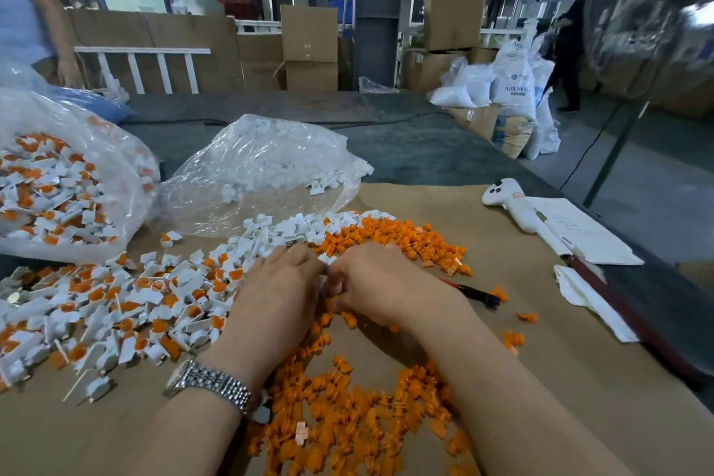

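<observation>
Beyond orange pieces (402,240), white sack (514,70) reads "ABS".

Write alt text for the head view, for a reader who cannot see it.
A left hand and a right hand meet, fingers curled, over loose orange parts on brown paper. Left of them lie white-and-orange pieces beside clear bags.

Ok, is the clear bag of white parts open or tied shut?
Open. The clear bag lies on its side, mouth gaping, and white parts spill out onto the brown sheet.
</observation>
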Tool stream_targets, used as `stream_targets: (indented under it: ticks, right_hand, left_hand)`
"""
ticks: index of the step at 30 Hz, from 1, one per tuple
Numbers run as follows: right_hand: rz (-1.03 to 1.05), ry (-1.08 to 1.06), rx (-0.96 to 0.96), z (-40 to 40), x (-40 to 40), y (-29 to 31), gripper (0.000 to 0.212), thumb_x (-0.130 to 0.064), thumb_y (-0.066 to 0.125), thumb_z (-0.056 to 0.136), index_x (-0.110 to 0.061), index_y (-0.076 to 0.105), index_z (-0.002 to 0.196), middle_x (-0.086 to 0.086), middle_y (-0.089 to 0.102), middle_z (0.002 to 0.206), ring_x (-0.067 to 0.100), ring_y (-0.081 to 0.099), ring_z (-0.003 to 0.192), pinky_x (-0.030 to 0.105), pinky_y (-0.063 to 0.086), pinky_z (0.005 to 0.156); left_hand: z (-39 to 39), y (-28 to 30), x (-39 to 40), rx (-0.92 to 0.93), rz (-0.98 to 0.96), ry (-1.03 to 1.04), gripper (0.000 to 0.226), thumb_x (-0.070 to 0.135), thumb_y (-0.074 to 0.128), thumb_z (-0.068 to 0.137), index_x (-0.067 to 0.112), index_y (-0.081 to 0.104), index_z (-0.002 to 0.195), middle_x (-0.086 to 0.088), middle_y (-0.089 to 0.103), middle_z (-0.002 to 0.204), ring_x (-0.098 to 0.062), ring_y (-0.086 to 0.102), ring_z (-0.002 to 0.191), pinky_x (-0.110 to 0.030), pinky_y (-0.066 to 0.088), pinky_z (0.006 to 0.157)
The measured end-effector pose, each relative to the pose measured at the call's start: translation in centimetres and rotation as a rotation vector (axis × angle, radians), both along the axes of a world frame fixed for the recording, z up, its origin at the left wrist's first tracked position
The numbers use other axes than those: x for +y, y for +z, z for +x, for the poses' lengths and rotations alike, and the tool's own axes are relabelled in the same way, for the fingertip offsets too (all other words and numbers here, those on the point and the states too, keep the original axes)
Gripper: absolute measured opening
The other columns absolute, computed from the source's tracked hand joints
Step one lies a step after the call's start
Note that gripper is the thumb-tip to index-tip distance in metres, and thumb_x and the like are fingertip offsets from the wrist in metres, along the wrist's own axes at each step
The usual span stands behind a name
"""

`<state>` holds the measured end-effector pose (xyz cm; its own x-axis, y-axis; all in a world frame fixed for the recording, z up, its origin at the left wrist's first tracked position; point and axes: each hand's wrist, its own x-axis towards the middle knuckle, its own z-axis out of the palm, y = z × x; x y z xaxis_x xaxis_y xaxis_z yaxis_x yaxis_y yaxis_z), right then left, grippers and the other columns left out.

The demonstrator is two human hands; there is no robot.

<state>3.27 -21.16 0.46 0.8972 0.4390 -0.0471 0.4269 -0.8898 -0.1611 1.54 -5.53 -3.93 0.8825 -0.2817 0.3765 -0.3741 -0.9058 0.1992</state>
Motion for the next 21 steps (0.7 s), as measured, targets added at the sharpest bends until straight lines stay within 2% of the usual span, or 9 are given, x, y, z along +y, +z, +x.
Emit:
stream_targets:
  ticks: [2,4,7,10,12,16,21]
  right_hand:
    - [0.043,0.007,-0.008,0.1,-0.3,0.4,0.009,-0.017,0.066,0.093,-0.015,0.068,0.102,0.003,0.065,0.105,0.024,0.059,0.103,0.037,0.046,0.088]
    - [0.115,0.011,-0.009,0.2,-0.7,1.1,0.008,-0.011,0.066,0.092,-0.015,0.067,0.1,0.0,0.061,0.101,0.021,0.059,0.099,0.03,0.045,0.077]
    - [0.211,0.024,-0.021,0.4,-0.7,1.9,0.011,-0.015,0.07,0.091,-0.015,0.066,0.101,-0.001,0.06,0.096,0.017,0.056,0.092,0.027,0.043,0.074]
    - [0.307,0.025,-0.038,0.6,-0.5,1.7,0.011,-0.021,0.066,0.095,-0.016,0.065,0.104,0.002,0.065,0.1,0.016,0.055,0.092,0.031,0.048,0.079]
    - [0.396,0.013,-0.056,0.5,-0.6,1.0,0.007,-0.022,0.061,0.095,-0.018,0.062,0.1,0.001,0.064,0.093,0.018,0.057,0.087,0.035,0.051,0.077]
    - [0.496,0.035,-0.109,0.2,-0.7,0.1,0.007,-0.012,0.061,0.09,-0.015,0.057,0.094,0.001,0.06,0.086,0.017,0.056,0.08,0.038,0.053,0.073]
    - [0.551,0.052,-0.083,0.2,-0.5,-0.3,0.016,-0.006,0.055,0.093,-0.02,0.053,0.102,0.003,0.064,0.088,0.022,0.06,0.078,0.042,0.054,0.071]
  left_hand:
    - [-0.1,0.1,0.1,-0.002,-0.065,-0.003,0.023,0.029,0.059,0.101,0.026,0.069,0.121,0.01,0.055,0.12,-0.01,0.049,0.11,-0.024,0.041,0.095]
    - [-0.2,0.2,0.3,-0.002,-0.071,0.007,0.018,0.031,0.058,0.102,0.027,0.071,0.114,0.01,0.056,0.117,-0.01,0.047,0.11,-0.026,0.042,0.098]
    - [-0.1,0.2,0.4,0.013,-0.035,0.008,0.013,0.027,0.06,0.101,0.033,0.072,0.098,0.014,0.059,0.107,-0.008,0.042,0.102,-0.022,0.04,0.089]
    - [0.1,0.2,0.4,0.019,-0.016,0.014,0.017,0.029,0.058,0.102,0.031,0.073,0.109,0.013,0.061,0.112,-0.008,0.042,0.104,-0.021,0.038,0.086]
    - [0.1,0.1,0.5,0.012,-0.009,0.018,0.022,0.029,0.058,0.102,0.028,0.072,0.118,0.012,0.061,0.117,-0.008,0.04,0.105,-0.02,0.037,0.086]
    - [-0.1,0.1,0.7,-0.01,0.018,0.035,0.021,0.026,0.058,0.101,0.029,0.072,0.117,0.014,0.062,0.115,-0.009,0.038,0.099,-0.021,0.033,0.082]
    - [-0.2,0.0,0.5,-0.015,0.002,0.037,0.03,0.024,0.054,0.102,0.026,0.068,0.129,0.008,0.058,0.114,-0.011,0.042,0.105,-0.022,0.04,0.089]
